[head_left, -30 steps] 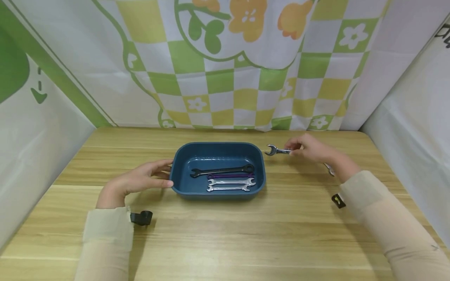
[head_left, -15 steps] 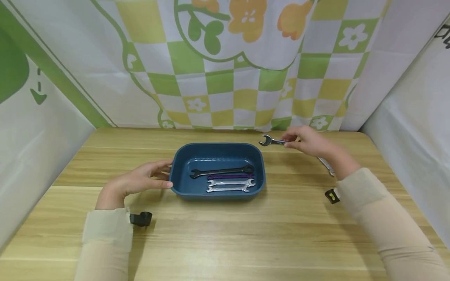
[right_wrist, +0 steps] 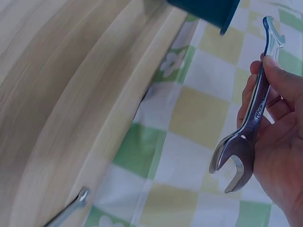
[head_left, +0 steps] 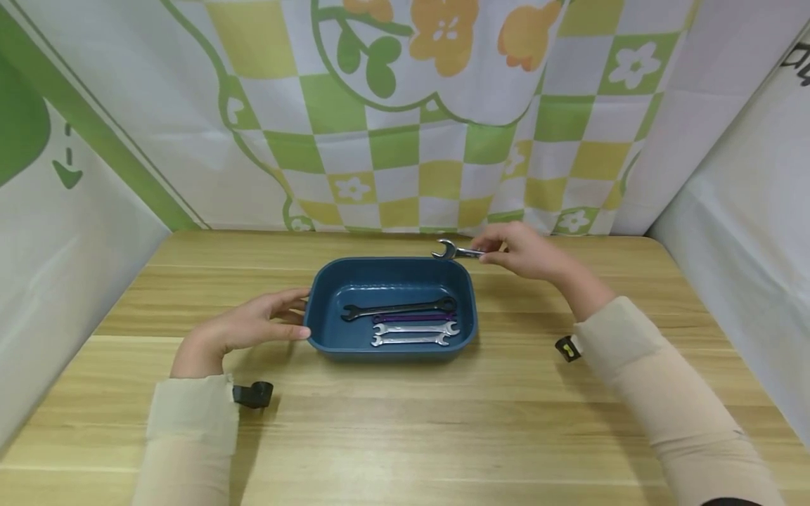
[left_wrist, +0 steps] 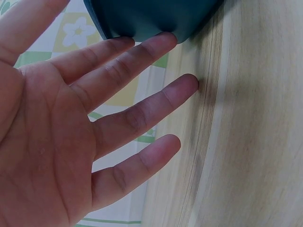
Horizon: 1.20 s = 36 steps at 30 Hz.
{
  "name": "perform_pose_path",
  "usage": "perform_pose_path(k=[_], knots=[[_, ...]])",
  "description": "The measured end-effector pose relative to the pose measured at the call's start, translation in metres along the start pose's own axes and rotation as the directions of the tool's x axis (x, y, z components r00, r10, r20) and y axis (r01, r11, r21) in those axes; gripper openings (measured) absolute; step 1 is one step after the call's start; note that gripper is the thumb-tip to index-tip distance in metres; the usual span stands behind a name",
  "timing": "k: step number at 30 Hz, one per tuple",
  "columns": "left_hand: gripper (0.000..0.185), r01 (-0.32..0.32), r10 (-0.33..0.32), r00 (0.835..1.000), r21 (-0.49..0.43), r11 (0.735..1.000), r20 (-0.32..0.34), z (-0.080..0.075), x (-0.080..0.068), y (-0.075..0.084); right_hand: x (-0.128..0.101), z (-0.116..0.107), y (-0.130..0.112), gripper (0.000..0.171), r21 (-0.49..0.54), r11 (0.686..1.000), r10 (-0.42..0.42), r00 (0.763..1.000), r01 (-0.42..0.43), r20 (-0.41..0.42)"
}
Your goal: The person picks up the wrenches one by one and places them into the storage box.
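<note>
A chrome open-ended wrench [right_wrist: 255, 104] is pinched between thumb and fingers of my right hand [head_left: 522, 251], raised near the box's back right corner. One of its jaws points left, overlapping the back rim in the head view. My left hand [head_left: 256, 323] rests against the left side of the blue box [head_left: 392, 355], thumb at the rim. The left wrist view shows that hand's fingers spread and fairly straight, two fingertips against the box wall [left_wrist: 147, 19]. Inside the box lie a black wrench [head_left: 399, 308], a thin purple wrench [head_left: 418, 318] and two silver wrenches [head_left: 414, 328], roughly side by side.
Another silver wrench [right_wrist: 71, 208] lies on the wooden table [head_left: 405, 422], hidden behind my right forearm in the head view. A checked, flowered cloth [head_left: 405, 154] hangs along the table's back edge, with white sheets at both sides.
My right hand has carried the chrome wrench leftward and slightly up, from right of the box to its back right corner. The left hand and box stay put.
</note>
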<state>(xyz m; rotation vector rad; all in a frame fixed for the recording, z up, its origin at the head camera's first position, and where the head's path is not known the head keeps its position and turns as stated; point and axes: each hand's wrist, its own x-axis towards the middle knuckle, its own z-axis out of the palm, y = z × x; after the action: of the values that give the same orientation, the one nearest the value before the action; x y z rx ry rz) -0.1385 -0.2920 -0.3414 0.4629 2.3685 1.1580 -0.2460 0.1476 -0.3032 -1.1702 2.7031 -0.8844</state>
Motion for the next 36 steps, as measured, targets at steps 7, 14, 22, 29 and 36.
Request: perform_pose_path(k=[7, 14, 22, 29, 36], knots=[[0.079, -0.008, 0.008, 1.000, -0.006, 1.000, 0.001, 0.000, 0.000, 0.001, 0.017, 0.014, -0.016, 0.018, 0.045, 0.998, -0.049, 0.998, 0.047, 0.043], [0.079, -0.003, 0.003, 1.000, -0.001, 1.000, -0.004, 0.000, 0.000, 0.001, 0.035, 0.032, -0.028, 0.017, 0.038, 0.986, -0.162, 0.985, 0.160, 0.060], [0.079, 0.003, -0.003, 1.000, -0.008, 1.000, -0.001, 0.000, 0.000, 0.001, 0.050, 0.053, -0.042, 0.017, 0.051, 0.985, -0.168, 0.984, 0.165, 0.052], [0.079, 0.005, -0.005, 1.000, -0.005, 1.000, -0.009, -0.001, -0.001, 0.001, 0.062, 0.064, -0.054, 0.017, 0.066, 0.979, -0.196, 0.979, 0.193, 0.052], [0.081, 0.027, -0.027, 1.000, 0.019, 0.999, -0.004, 0.000, -0.002, 0.002, 0.064, 0.078, -0.054, 0.018, 0.079, 0.984, -0.171, 0.978, 0.162, 0.118]])
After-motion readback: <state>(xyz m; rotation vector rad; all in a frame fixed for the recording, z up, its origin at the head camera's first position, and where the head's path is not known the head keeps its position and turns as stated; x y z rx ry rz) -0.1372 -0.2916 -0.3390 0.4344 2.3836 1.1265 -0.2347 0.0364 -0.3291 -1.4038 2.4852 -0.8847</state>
